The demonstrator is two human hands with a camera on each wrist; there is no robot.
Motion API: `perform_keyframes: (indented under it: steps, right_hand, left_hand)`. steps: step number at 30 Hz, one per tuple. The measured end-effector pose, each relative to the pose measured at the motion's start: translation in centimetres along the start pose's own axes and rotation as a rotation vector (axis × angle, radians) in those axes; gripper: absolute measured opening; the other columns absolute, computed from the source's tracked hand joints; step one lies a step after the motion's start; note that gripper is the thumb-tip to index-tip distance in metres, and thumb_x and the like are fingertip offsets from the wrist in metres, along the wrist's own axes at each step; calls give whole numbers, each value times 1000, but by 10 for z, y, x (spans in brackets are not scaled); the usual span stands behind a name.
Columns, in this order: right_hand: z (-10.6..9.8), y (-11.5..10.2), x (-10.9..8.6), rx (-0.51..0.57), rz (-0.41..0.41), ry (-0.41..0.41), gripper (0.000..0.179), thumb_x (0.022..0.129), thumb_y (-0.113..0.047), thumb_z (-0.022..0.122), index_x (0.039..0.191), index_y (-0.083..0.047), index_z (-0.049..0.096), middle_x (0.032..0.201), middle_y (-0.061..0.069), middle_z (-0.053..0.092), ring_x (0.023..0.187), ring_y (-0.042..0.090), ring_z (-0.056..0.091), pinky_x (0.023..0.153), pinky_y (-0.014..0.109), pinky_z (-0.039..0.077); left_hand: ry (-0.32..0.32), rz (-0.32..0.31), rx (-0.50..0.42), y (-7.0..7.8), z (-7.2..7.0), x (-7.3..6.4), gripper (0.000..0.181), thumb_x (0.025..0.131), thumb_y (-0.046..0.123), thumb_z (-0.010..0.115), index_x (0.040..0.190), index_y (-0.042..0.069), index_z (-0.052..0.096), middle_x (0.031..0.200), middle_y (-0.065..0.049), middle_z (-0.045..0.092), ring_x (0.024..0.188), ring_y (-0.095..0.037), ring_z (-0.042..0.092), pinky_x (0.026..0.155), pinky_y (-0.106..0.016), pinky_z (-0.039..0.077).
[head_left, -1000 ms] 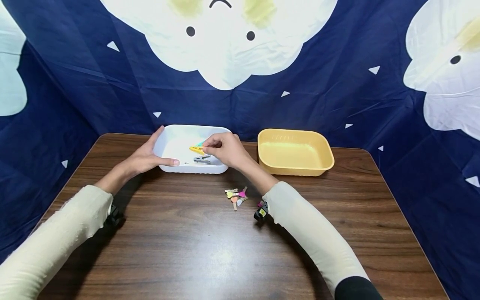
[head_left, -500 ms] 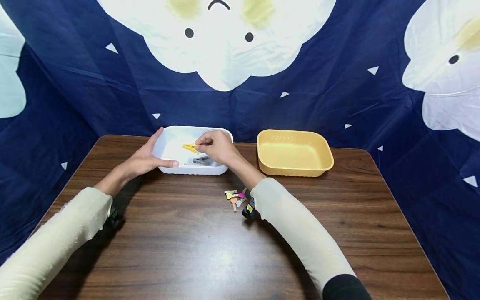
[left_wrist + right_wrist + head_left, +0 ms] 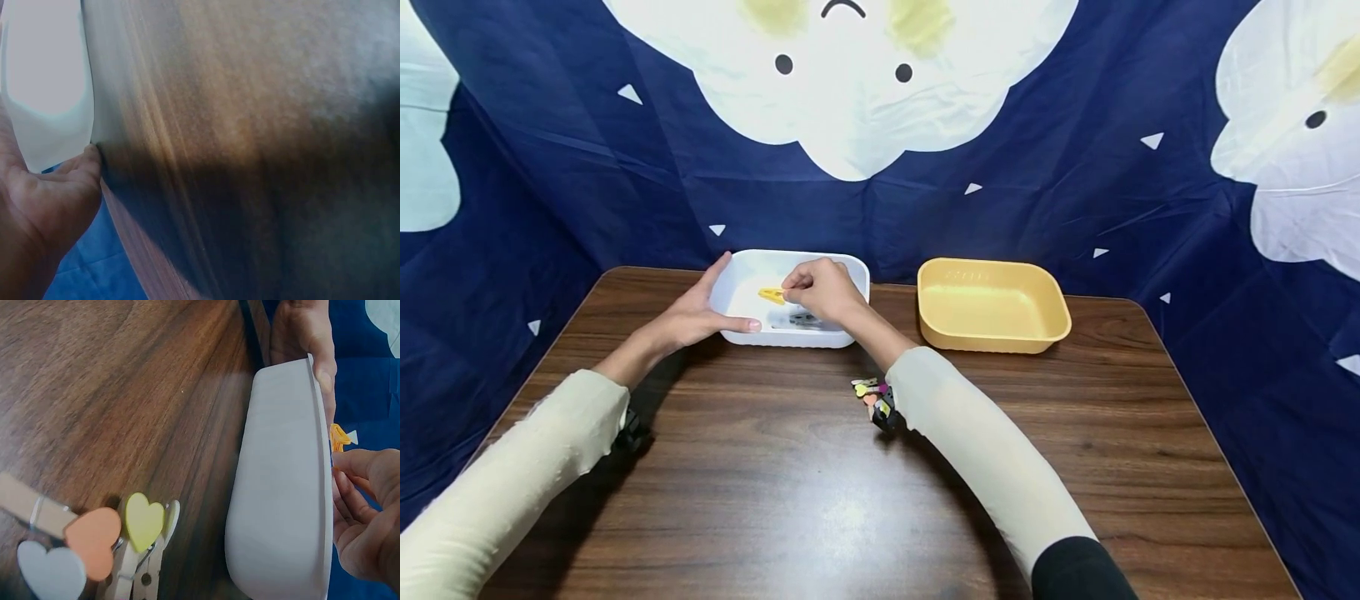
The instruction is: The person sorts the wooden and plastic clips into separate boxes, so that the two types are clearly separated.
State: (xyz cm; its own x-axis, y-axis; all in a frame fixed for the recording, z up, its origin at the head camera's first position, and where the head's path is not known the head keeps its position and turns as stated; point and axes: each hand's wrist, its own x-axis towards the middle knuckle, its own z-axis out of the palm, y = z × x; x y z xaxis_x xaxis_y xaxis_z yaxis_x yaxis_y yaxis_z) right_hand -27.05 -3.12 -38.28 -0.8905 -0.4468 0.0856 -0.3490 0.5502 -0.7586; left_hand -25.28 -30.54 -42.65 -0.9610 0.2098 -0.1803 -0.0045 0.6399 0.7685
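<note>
My right hand pinches a yellow plastic clothespin over the white plastic bin. In the right wrist view the clothespin sticks out from the fingertips beyond the bin's rim. My left hand rests against the bin's left end, its thumb along the front wall and its fingers stretched toward the back corner. A grey clothespin lies inside the bin, partly behind the front rim. Part of the bin's inside is hidden by my right hand.
A yellow bin stands to the right of the white one. Several small wooden clothespins with coloured hearts lie on the brown table in front, partly hidden by my right wrist camera. A dark blue cloth hangs behind.
My right hand has moved left over the white bin, carrying the yellow clothespin away from a spot above the grey one. My left hand stays at the bin's left end.
</note>
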Motion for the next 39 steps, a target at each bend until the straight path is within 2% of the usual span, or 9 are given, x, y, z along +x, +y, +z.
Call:
perform_keyframes:
  steps: [14,20,25,27,32,34,39]
  right_hand:
    - [16,-5,15,-28,28,14,8,103,-15,82,107,-11,88,105,2,88,99,13,79,81,19,54]
    - [17,-4,16,-55,52,6,12,105,-19,82,112,-12,88,109,1,88,106,15,79,90,23,58]
    - [11,-5,11,-62,39,-9,15,105,-21,81,114,-12,89,113,1,88,110,16,80,96,27,60]
    - [9,-1,13,-62,31,-11,16,105,-26,81,112,-14,89,111,-2,88,108,13,80,95,27,60]
    - [-3,0,7,-46,0,-24,14,105,-26,80,110,-16,88,106,-3,87,101,10,78,90,25,59]
    - [-10,-3,-1,-41,-21,-29,13,106,-22,80,112,-13,88,107,0,87,100,12,78,89,25,58]
    - [-20,0,-10,-49,-51,-29,15,106,-23,81,114,-13,88,109,2,87,98,12,76,86,21,55]
  left_hand:
    - [5,-4,1,0,1,-1,145,91,39,96,180,26,-18,191,-10,-15,177,-45,-3,140,-71,9]
    - [9,5,-11,0,3,0,144,91,36,96,181,26,-17,191,-9,-13,177,-44,-1,141,-69,10]
    - [10,12,-17,-2,4,2,144,91,34,96,181,25,-16,191,-7,-13,177,-43,-2,141,-69,8]
    - [9,12,-16,-3,4,2,144,91,34,96,181,24,-17,191,-6,-14,177,-43,-3,141,-69,8]
    - [1,9,-15,-4,3,3,144,92,33,96,180,24,-19,190,-5,-16,177,-42,-6,141,-70,7]
    - [-1,11,-15,-3,2,3,145,92,33,95,180,23,-19,190,-6,-16,177,-42,-6,141,-69,6]
    - [0,12,-13,-1,2,2,145,92,33,95,179,23,-20,190,-4,-16,177,-40,-7,142,-68,6]
